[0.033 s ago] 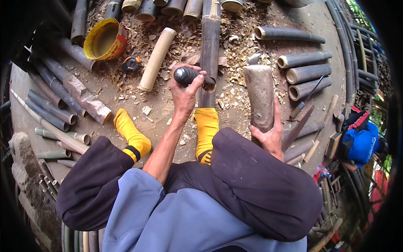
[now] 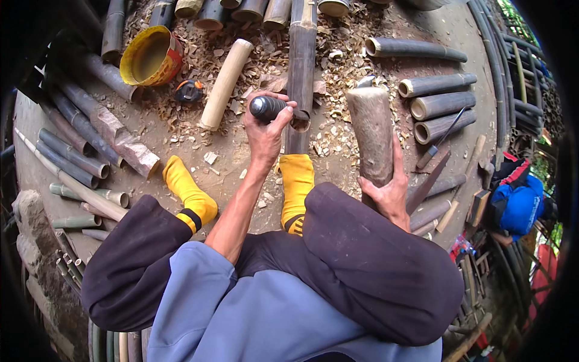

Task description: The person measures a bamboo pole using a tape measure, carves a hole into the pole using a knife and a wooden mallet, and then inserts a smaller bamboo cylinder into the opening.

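My left hand (image 2: 265, 130) is closed around the black ribbed handle of a chisel (image 2: 268, 110). Its metal blade meets a hole cut in a long dark bamboo pole (image 2: 301, 66), which runs away from me between my feet. My right hand (image 2: 389, 190) grips a thick, rough wooden mallet (image 2: 371, 136) beside my right knee, its pale broad end pointing away from me. The mallet is apart from the chisel. My right foot in a yellow sock (image 2: 297, 187) sits against the near end of the pole.
Wood chips (image 2: 335, 72) cover the ground. A peeled bamboo piece (image 2: 227, 84), a tape measure (image 2: 189, 91) and a yellow bucket (image 2: 148, 60) lie to the left. Cut bamboo tubes (image 2: 443, 105) and a thin-bladed knife (image 2: 428, 157) are at right.
The far end of the mallet has tipped slightly to the left and toward the pole. My left hand and the chisel look the same.
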### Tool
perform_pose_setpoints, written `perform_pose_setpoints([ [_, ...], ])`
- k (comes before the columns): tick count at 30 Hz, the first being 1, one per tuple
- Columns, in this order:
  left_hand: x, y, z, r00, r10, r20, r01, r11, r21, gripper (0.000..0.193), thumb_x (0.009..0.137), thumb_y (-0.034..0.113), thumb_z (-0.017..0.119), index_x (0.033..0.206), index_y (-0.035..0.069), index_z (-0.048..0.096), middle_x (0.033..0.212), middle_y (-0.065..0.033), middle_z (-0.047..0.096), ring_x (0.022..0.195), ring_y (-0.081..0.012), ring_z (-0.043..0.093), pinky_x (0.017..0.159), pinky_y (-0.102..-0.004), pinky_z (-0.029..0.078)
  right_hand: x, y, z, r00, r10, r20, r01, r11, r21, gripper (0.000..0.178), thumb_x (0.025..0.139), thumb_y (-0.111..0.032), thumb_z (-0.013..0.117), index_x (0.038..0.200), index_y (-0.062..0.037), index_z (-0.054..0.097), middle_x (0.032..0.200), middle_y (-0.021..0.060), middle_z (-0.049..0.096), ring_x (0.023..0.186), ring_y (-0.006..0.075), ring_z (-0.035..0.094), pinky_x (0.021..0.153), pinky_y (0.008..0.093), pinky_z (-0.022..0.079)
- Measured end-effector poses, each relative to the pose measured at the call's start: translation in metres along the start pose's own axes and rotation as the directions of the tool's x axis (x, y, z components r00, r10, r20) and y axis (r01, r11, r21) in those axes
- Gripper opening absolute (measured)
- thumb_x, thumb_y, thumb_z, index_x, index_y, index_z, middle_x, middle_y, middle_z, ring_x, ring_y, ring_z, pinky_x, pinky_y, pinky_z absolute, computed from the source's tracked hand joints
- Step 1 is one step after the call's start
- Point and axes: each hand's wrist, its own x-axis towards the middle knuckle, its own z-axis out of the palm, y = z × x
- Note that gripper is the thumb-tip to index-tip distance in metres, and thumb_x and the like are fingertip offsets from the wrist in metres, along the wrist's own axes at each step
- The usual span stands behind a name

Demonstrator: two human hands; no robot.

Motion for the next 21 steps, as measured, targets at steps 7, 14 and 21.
perform_pose_setpoints([
  [7, -0.003, 0.005, -0.006, 0.999, -0.027, -0.019, 0.026, 0.999, -0.048, 0.028, 0.078, -0.004, 0.063, 0.101, 0.003, 0.049, 0.096, -0.0098, 0.06, 0.087, -0.0196, 0.065, 0.075, -0.0287, 0.054, 0.069, -0.059, -0.011, 0.836, -0.526, 0.158, 0.534, 0.845, -0.016, 0.097, 0.058, -0.008, 0.074, 0.143, -0.0051, 0.027, 0.131, 0.0203, 0.048, 0.113, 0.028, 0.055, 0.095, 0.0347, 0.044],
  [14, -0.009, -0.006, -0.01, 0.994, 0.094, -0.061, -0.076, 0.967, 0.244, 0.023, 0.076, -0.002, 0.065, 0.097, 0.004, 0.055, 0.088, -0.0061, 0.061, 0.077, -0.0129, 0.061, 0.071, -0.0264, 0.05, 0.102, -0.122, -0.012, 0.566, -0.791, 0.232, 0.814, 0.581, -0.006, 0.093, 0.055, -0.003, 0.075, 0.139, -0.0027, 0.034, 0.134, 0.0193, 0.046, 0.119, 0.0326, 0.051, 0.097, 0.0364, 0.044],
  [21, -0.005, -0.033, -0.037, 0.803, 0.521, 0.289, -0.468, 0.251, 0.848, 0.027, 0.071, 0.004, 0.066, 0.095, -0.001, 0.057, 0.09, -0.0051, 0.062, 0.076, -0.0152, 0.059, 0.072, -0.0298, 0.049, 0.114, -0.127, -0.002, 0.494, -0.804, 0.331, 0.849, 0.528, 0.015, 0.091, 0.053, 0.001, 0.072, 0.137, -0.0116, 0.041, 0.129, 0.0127, 0.053, 0.1, 0.0313, 0.059, 0.085, 0.0373, 0.05],
])
